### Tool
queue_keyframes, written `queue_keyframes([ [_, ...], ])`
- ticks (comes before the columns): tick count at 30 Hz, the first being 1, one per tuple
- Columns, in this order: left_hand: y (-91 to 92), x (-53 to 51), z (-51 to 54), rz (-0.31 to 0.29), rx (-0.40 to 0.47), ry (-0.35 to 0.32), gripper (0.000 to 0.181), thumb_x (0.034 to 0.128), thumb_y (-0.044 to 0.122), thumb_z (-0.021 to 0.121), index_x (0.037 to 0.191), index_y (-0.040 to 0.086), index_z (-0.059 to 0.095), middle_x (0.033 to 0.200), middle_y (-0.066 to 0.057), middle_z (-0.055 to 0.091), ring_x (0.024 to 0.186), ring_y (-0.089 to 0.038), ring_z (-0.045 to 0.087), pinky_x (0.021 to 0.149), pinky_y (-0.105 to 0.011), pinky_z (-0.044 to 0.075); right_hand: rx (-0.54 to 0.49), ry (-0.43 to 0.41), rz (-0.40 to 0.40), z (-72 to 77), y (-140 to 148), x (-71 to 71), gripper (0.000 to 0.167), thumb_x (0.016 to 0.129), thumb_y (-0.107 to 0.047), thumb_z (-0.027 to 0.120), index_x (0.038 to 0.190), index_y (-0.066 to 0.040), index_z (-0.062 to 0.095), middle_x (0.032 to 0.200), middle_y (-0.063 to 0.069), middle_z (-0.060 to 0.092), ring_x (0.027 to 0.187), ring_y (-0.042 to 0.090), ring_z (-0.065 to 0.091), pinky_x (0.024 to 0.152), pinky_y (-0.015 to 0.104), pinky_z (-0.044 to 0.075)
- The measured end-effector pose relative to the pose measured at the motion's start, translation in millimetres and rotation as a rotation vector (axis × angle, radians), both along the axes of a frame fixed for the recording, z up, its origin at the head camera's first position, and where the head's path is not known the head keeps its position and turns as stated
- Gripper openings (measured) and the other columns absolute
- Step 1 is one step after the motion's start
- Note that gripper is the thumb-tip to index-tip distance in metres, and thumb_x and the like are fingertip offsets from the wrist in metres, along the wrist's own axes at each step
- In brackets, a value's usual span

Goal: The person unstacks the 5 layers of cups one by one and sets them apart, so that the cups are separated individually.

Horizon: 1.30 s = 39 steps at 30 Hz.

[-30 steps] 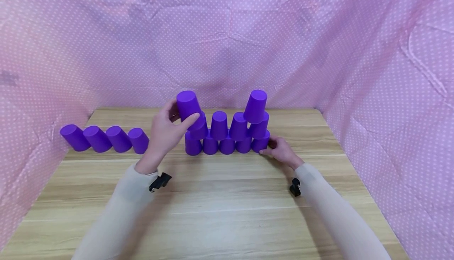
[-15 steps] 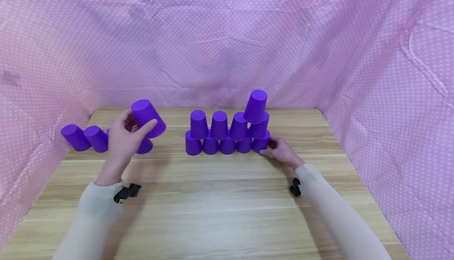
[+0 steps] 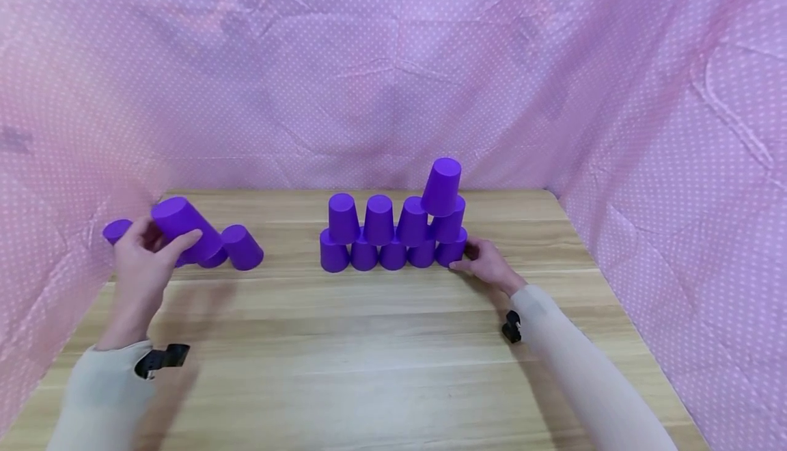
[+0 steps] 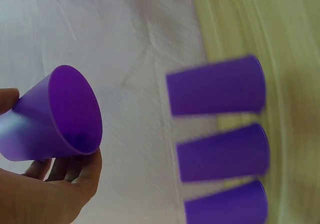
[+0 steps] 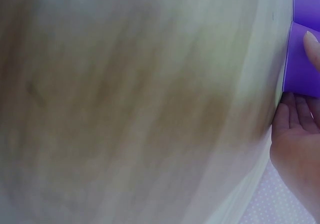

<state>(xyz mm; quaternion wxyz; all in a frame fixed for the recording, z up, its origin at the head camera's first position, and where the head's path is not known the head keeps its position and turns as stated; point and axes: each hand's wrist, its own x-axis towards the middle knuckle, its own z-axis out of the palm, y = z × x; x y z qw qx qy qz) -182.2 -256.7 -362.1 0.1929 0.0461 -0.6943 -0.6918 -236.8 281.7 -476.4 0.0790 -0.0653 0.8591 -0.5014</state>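
Observation:
My left hand (image 3: 144, 263) grips an upside-down purple cup (image 3: 187, 229) in the air, above the row of cups at the left; the left wrist view looks into the mouth of this held cup (image 4: 75, 109). At the right, the fingers and thumb of my right hand (image 3: 488, 263) rest around the rightmost bottom cup (image 3: 450, 251) of a stack. That stack has a bottom row, a second row (image 3: 379, 220) on it and one cup (image 3: 441, 186) on top at the right. In the right wrist view, my right hand (image 5: 297, 149) touches the end cup (image 5: 301, 64).
Several upside-down purple cups stand in a row at the left, among them the one nearest the stack (image 3: 242, 247), partly hidden behind my left hand. The wooden table (image 3: 393, 342) is bordered by a pink dotted cloth (image 3: 393, 82) at the back and sides.
My left hand has carried its cup away from the stack's upper left to above the left row. The second row's left cup is now uncovered. My right hand has stayed in place.

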Motion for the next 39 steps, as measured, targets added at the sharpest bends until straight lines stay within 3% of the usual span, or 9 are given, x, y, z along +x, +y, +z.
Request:
queue_keyframes([
  [5, -25.1, 9.4, -6.8, 0.046, 0.035, 0.003, 0.043, 0.0737, -0.011, 0.075, 0.108, 0.012, 0.062, 0.096, 0.001, 0.061, 0.085, -0.007, 0.057, 0.073, -0.007, 0.046, -0.004, -0.011, -0.001, -1.3, -1, -0.6, 0.058, 0.082, -0.008, 0.076, 0.132, 0.002, 0.05, 0.131, 0.019, 0.053, 0.123, 0.031, 0.048, 0.105, 0.04, 0.036],
  [11, -56.4, 20.9, -19.0, -0.033, 0.062, -0.035, 0.055, 0.0786, -0.008, 0.073, 0.126, 0.012, 0.055, 0.107, 0.003, 0.058, 0.094, -0.005, 0.056, 0.077, -0.007, 0.045, -0.052, -0.009, 0.043, 19.2, -7, 7.6, 0.056, 0.083, 0.0, 0.072, 0.132, 0.009, 0.048, 0.13, 0.026, 0.052, 0.123, 0.038, 0.046, 0.105, 0.046, 0.034],
  [14, -71.4, 23.7, -27.0, -0.007, -0.029, -0.13, 0.054, 0.0818, 0.001, 0.074, 0.128, 0.018, 0.052, 0.106, 0.009, 0.057, 0.094, -0.001, 0.055, 0.076, -0.005, 0.043, -0.058, -0.007, 0.038, 10.8, -3, 3.2, 0.057, 0.083, -0.002, 0.073, 0.133, 0.008, 0.047, 0.13, 0.026, 0.052, 0.123, 0.038, 0.046, 0.106, 0.045, 0.033],
  [19, -91.0, 25.0, -44.3, 0.065, -0.354, -0.322, 0.04, 0.0841, 0.025, 0.075, 0.116, 0.029, 0.052, 0.099, 0.018, 0.053, 0.086, 0.002, 0.051, 0.068, -0.008, 0.04, -0.035, -0.003, 0.008, 0.0, 1, -2.0, 0.057, 0.082, -0.007, 0.076, 0.132, 0.005, 0.05, 0.129, 0.022, 0.054, 0.123, 0.033, 0.048, 0.105, 0.041, 0.035],
  [24, -107.2, 24.6, -59.7, 0.07, -0.536, -0.462, 0.05, 0.0858, 0.035, 0.072, 0.125, 0.015, 0.049, 0.111, -0.004, 0.051, 0.086, -0.013, 0.047, 0.062, -0.018, 0.042, -0.037, 0.004, 0.014, 0.5, 1, -1.7, 0.057, 0.082, -0.006, 0.076, 0.131, 0.004, 0.05, 0.129, 0.021, 0.054, 0.122, 0.033, 0.049, 0.105, 0.041, 0.036],
  [27, -114.6, 21.6, -65.8, 0.092, -0.562, -0.538, 0.069, 0.0878, 0.036, 0.069, 0.135, -0.005, 0.039, 0.121, -0.024, 0.046, 0.087, -0.025, 0.047, 0.062, -0.021, 0.042, -0.033, 0.001, 0.01, 0.5, 0, -1.5, 0.057, 0.081, -0.005, 0.076, 0.132, 0.003, 0.051, 0.129, 0.02, 0.055, 0.122, 0.032, 0.049, 0.104, 0.04, 0.037],
  [30, -120.5, 18.0, -69.5, 0.111, -0.578, -0.602, 0.081, 0.089, 0.038, 0.066, 0.141, -0.012, 0.029, 0.13, -0.034, 0.04, 0.096, -0.036, 0.045, 0.074, -0.029, 0.042, -0.029, 0.003, 0.011, 1.0, 0, -1.2, 0.056, 0.082, -0.005, 0.075, 0.132, 0.002, 0.051, 0.129, 0.019, 0.055, 0.122, 0.031, 0.049, 0.104, 0.04, 0.037],
  [34, -126.0, 14.7, -75.2, 0.131, -0.561, -0.622, 0.081, 0.0886, 0.036, 0.067, 0.142, -0.012, 0.028, 0.131, -0.034, 0.038, 0.098, -0.039, 0.042, 0.074, -0.032, 0.041, -0.032, 0.013, 0.021, 1.5, 0, -0.7, 0.057, 0.082, -0.004, 0.075, 0.132, 0.003, 0.05, 0.129, 0.019, 0.055, 0.122, 0.031, 0.049, 0.104, 0.04, 0.036],
  [39, -132.8, 12.1, -82.7, 0.153, -0.497, -0.62, 0.083, 0.0858, 0.032, 0.072, 0.144, -0.008, 0.028, 0.127, -0.031, 0.04, 0.09, -0.025, 0.044, 0.061, -0.017, 0.038, -0.036, 0.009, 0.028, 1.1, 1, -0.7, 0.057, 0.082, -0.004, 0.075, 0.132, 0.004, 0.05, 0.129, 0.02, 0.055, 0.122, 0.032, 0.049, 0.105, 0.041, 0.036],
])
